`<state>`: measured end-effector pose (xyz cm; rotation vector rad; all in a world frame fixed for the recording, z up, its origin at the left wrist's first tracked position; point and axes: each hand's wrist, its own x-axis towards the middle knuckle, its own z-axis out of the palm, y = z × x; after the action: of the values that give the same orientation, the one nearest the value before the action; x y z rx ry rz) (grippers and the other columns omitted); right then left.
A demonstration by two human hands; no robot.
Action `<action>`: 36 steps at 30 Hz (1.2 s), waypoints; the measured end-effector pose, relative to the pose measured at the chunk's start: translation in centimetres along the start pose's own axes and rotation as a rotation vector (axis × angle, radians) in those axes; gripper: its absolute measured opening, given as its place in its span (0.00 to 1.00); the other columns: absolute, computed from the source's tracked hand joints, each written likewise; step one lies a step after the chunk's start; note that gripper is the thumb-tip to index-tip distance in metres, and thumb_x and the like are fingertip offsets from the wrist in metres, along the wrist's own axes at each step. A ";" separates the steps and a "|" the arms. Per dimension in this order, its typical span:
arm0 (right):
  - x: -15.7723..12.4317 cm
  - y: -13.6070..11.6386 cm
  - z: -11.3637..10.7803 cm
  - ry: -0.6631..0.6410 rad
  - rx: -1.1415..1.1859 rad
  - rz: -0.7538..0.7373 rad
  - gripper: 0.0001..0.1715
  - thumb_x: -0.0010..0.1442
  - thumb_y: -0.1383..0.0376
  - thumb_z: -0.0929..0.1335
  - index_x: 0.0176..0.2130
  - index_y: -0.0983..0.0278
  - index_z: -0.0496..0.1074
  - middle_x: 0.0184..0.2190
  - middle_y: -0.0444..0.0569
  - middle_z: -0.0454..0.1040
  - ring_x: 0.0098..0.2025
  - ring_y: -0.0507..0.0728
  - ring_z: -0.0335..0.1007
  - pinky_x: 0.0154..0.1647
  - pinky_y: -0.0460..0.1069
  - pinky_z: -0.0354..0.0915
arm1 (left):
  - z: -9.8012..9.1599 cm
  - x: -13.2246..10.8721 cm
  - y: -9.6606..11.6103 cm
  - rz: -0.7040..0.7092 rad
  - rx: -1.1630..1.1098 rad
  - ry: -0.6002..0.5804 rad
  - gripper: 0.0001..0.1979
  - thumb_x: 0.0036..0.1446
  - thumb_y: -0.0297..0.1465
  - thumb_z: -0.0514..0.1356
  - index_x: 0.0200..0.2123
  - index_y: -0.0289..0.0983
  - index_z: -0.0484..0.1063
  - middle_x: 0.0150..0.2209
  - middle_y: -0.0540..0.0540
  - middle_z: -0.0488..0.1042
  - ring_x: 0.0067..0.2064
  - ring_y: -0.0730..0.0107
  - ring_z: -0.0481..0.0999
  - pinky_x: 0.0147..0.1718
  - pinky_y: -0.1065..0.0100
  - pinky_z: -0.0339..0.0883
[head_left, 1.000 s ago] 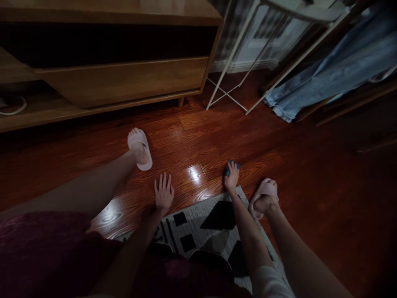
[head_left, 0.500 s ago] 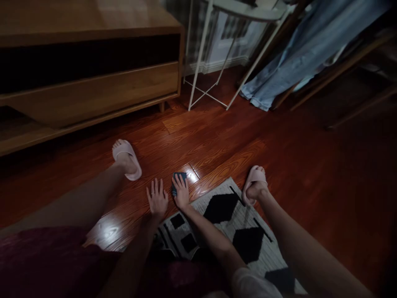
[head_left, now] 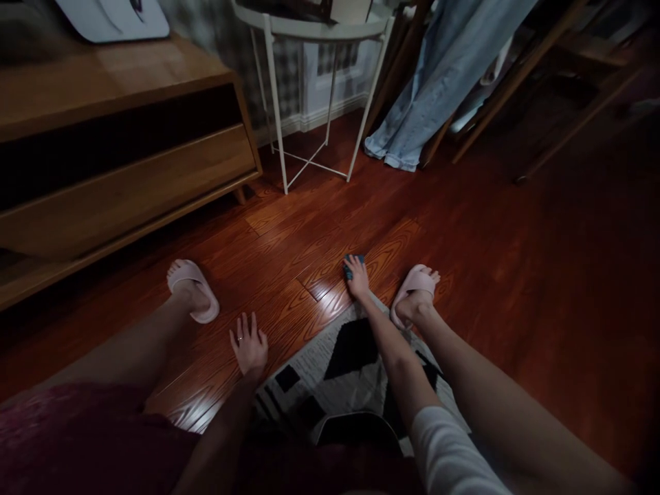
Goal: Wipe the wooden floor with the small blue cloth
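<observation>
My right hand [head_left: 357,277] presses a small blue cloth [head_left: 353,261] flat onto the red wooden floor [head_left: 489,275], just beyond the corner of a black-and-white patterned rug [head_left: 335,371]. Its fingers lie over the cloth, which peeks out ahead of them. My left hand [head_left: 249,345] rests flat on the floor with its fingers spread, a ring on one finger, holding nothing. My legs stretch out to either side, each foot in a pale pink slipper [head_left: 199,295] [head_left: 412,285].
A low wooden cabinet [head_left: 118,185] with an open shelf stands at the left. A white wire-legged side table [head_left: 314,89] is behind it, and blue jeans [head_left: 438,82] hang over a wooden frame at the upper right.
My right hand has slid the blue cloth across the floor: left toward my left hand, then back right and farther away. My left hand stayed planted. The view has tilted upward.
</observation>
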<state>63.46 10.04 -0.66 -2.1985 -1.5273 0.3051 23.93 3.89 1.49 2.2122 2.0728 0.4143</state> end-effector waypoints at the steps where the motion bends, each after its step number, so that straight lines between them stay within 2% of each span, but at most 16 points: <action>1: 0.2 1.9 -1.0 0.037 -0.013 0.065 0.46 0.49 0.76 0.61 0.67 0.60 0.64 0.72 0.48 0.58 0.75 0.56 0.44 0.74 0.62 0.43 | 0.0 0.0 0.0 -0.004 0.007 -0.001 0.29 0.68 0.32 0.46 0.71 0.36 0.57 0.72 0.36 0.57 0.74 0.55 0.51 0.72 0.43 0.43; 4: -0.1 6.6 -3.5 0.127 -0.040 0.244 0.45 0.52 0.75 0.60 0.69 0.66 0.60 0.73 0.56 0.54 0.76 0.59 0.38 0.74 0.64 0.39 | 0.0 0.0 0.1 -0.013 0.023 -0.005 0.28 0.68 0.32 0.45 0.69 0.34 0.59 0.72 0.36 0.58 0.74 0.56 0.51 0.72 0.45 0.42; 6: -0.5 8.4 -4.4 0.159 -0.059 0.339 0.44 0.54 0.75 0.59 0.69 0.69 0.58 0.73 0.59 0.52 0.76 0.60 0.36 0.74 0.63 0.37 | 0.0 -0.1 0.1 -0.018 0.025 -0.002 0.28 0.68 0.32 0.45 0.69 0.34 0.60 0.72 0.36 0.58 0.74 0.57 0.52 0.73 0.46 0.41; 8: -0.6 8.8 -4.6 0.169 -0.074 0.398 0.43 0.55 0.74 0.59 0.70 0.69 0.58 0.73 0.59 0.51 0.75 0.60 0.35 0.74 0.63 0.36 | 0.0 -0.1 0.2 -0.017 0.024 0.008 0.28 0.68 0.32 0.45 0.69 0.33 0.60 0.72 0.36 0.58 0.74 0.57 0.51 0.73 0.47 0.41; 10: -0.8 8.2 -4.2 0.167 -0.086 0.428 0.43 0.56 0.73 0.59 0.70 0.68 0.57 0.74 0.59 0.50 0.76 0.61 0.34 0.74 0.65 0.36 | 0.1 -0.1 0.2 -0.011 0.024 0.020 0.28 0.69 0.32 0.45 0.70 0.34 0.59 0.72 0.37 0.58 0.74 0.58 0.51 0.73 0.47 0.41; 13: -1.2 5.9 -3.2 0.131 -0.094 0.412 0.43 0.56 0.72 0.60 0.70 0.66 0.57 0.75 0.56 0.49 0.76 0.62 0.33 0.74 0.66 0.36 | 0.1 -0.1 0.2 -0.002 0.029 0.033 0.28 0.69 0.32 0.44 0.69 0.33 0.59 0.72 0.36 0.59 0.74 0.57 0.52 0.72 0.47 0.42; 16: -1.9 2.9 -2.3 0.050 -0.085 0.325 0.45 0.55 0.72 0.62 0.71 0.63 0.58 0.75 0.52 0.50 0.76 0.60 0.35 0.74 0.64 0.36 | 0.2 -0.1 0.1 -0.002 0.035 0.043 0.28 0.69 0.33 0.44 0.69 0.34 0.60 0.72 0.36 0.59 0.74 0.57 0.52 0.72 0.46 0.43; 19: -2.5 -0.7 -1.5 -0.034 -0.073 0.226 0.44 0.56 0.72 0.64 0.71 0.63 0.57 0.75 0.54 0.49 0.76 0.60 0.36 0.75 0.63 0.34 | 0.4 -0.1 0.0 0.003 0.030 0.059 0.29 0.69 0.33 0.45 0.70 0.36 0.57 0.72 0.36 0.59 0.74 0.58 0.52 0.72 0.45 0.43; 24: -5.3 -9.1 1.8 -0.171 -0.017 0.018 0.45 0.56 0.71 0.68 0.70 0.59 0.59 0.75 0.52 0.51 0.76 0.58 0.40 0.75 0.61 0.35 | 0.8 0.0 -0.2 0.005 0.021 0.082 0.29 0.68 0.32 0.44 0.70 0.36 0.58 0.71 0.35 0.61 0.74 0.57 0.53 0.71 0.43 0.45; 27: -8.7 -14.6 5.0 -0.243 0.066 -0.185 0.44 0.58 0.68 0.68 0.71 0.60 0.58 0.75 0.52 0.49 0.76 0.61 0.39 0.75 0.64 0.37 | 1.0 0.1 -0.2 0.012 0.027 0.092 0.28 0.68 0.33 0.43 0.69 0.36 0.60 0.70 0.35 0.61 0.74 0.56 0.54 0.71 0.44 0.45; 29: -10.6 -17.1 6.7 -0.277 0.115 -0.332 0.43 0.60 0.66 0.68 0.71 0.62 0.56 0.75 0.54 0.48 0.77 0.62 0.37 0.75 0.65 0.36 | 1.1 0.1 -0.4 0.010 0.037 0.094 0.28 0.68 0.32 0.43 0.69 0.37 0.60 0.70 0.36 0.62 0.73 0.57 0.55 0.71 0.44 0.46; 32: -11.6 -18.0 7.4 -0.330 0.134 -0.496 0.42 0.61 0.64 0.68 0.71 0.65 0.56 0.75 0.53 0.48 0.77 0.60 0.36 0.76 0.62 0.34 | 1.2 0.1 -0.6 0.007 0.049 0.103 0.29 0.67 0.32 0.44 0.69 0.36 0.61 0.70 0.36 0.62 0.73 0.55 0.56 0.70 0.44 0.48; 36: -9.3 -15.2 5.1 -0.403 0.124 -0.593 0.38 0.63 0.67 0.66 0.69 0.64 0.60 0.74 0.51 0.52 0.76 0.56 0.39 0.76 0.57 0.34 | 1.5 0.4 0.4 0.000 0.049 0.137 0.30 0.63 0.29 0.46 0.67 0.32 0.64 0.69 0.32 0.63 0.72 0.51 0.58 0.69 0.40 0.49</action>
<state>45.31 6.99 1.38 -1.5498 -2.2178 0.6486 24.70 4.40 0.15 2.2713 2.1724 0.5349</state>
